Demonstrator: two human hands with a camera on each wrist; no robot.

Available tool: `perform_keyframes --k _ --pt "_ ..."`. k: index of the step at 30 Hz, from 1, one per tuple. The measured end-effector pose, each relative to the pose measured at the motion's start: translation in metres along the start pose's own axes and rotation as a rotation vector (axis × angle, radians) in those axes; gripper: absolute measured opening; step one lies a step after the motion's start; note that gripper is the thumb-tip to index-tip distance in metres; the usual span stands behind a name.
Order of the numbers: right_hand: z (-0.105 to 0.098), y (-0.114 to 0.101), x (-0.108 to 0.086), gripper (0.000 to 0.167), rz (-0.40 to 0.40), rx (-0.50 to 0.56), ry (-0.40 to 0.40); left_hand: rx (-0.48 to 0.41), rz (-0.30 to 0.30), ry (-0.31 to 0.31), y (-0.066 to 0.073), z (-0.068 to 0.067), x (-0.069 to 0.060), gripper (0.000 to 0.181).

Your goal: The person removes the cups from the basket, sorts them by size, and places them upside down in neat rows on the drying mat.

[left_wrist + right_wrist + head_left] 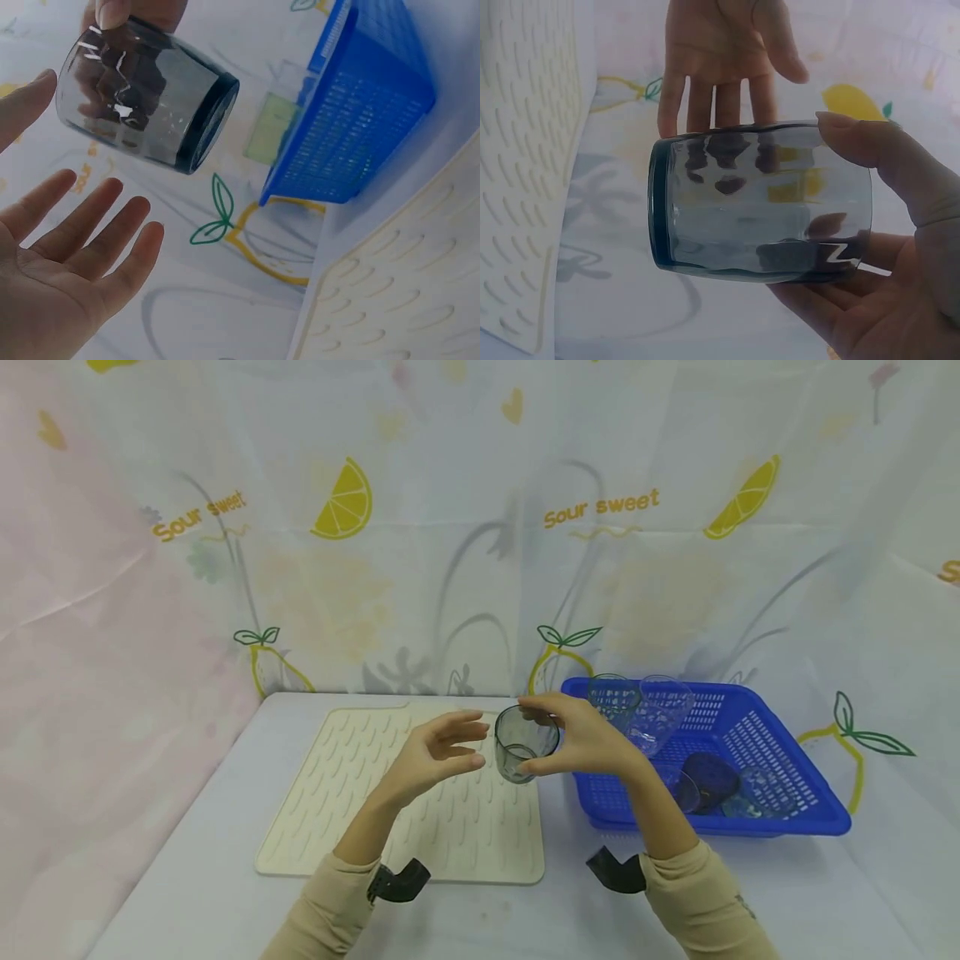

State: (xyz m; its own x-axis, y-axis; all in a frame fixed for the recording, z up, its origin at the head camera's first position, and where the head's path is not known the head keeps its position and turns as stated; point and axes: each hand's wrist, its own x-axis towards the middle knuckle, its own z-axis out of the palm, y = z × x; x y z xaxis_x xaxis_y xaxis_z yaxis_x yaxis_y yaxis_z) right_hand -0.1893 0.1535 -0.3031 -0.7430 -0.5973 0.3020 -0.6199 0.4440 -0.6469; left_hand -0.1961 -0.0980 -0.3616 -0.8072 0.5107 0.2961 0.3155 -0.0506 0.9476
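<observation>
A smoky grey drinking glass (517,747) is up in the air over the right edge of the cream drying mat (450,843). My right hand (588,739) grips it near the rim, thumb on one side and fingers on the other, as the right wrist view shows on the glass (750,206). Just left of the glass, my left hand (435,756) has its fingers spread and relaxed. In the left wrist view a gap separates the fingers of that hand (67,277) from the tinted glass (150,97).
At the right stands a blue plastic basket (813,814). Clear glasses (660,714) lean at its back left, and a dark blue glass (708,781) lies inside among other glassware. A lemon-print cloth (435,568) hangs behind the white table (202,860).
</observation>
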Motion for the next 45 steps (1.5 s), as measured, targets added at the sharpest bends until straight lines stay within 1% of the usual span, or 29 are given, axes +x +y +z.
perform_keyframes --k 2,5,8,18,21,29,35,39,45 --pt "0.003 -0.001 0.003 0.075 -0.007 0.012 -0.01 -0.014 0.016 -0.009 0.0 0.002 0.001 0.066" --pt "0.006 -0.004 0.006 0.075 -0.015 0.028 -0.021 -0.039 0.059 -0.032 -0.001 0.006 0.003 0.066" --pt "0.008 -0.006 0.008 0.075 -0.021 0.032 -0.036 -0.05 0.079 -0.048 -0.002 0.008 0.005 0.067" --pt "0.013 -0.01 0.011 0.075 -0.041 0.015 -0.061 -0.048 0.075 -0.088 -0.002 0.01 0.008 0.073" --pt "0.014 -0.008 0.011 0.078 -0.03 0.024 -0.064 -0.031 0.074 -0.086 -0.002 0.01 0.009 0.073" --pt "0.015 -0.009 0.012 0.083 -0.038 0.056 -0.056 -0.03 0.099 -0.087 0.001 0.01 0.01 0.08" --pt "0.018 -0.009 0.009 0.082 -0.031 0.065 -0.022 -0.011 0.114 -0.08 0.003 0.01 0.01 0.076" --pt "0.022 -0.005 0.007 0.082 -0.028 0.103 0.003 0.0 0.117 -0.077 0.003 0.01 0.01 0.077" --pt "0.027 0.003 0.001 0.085 -0.006 0.15 0.039 -0.011 0.121 -0.042 0.003 0.008 0.009 0.073"
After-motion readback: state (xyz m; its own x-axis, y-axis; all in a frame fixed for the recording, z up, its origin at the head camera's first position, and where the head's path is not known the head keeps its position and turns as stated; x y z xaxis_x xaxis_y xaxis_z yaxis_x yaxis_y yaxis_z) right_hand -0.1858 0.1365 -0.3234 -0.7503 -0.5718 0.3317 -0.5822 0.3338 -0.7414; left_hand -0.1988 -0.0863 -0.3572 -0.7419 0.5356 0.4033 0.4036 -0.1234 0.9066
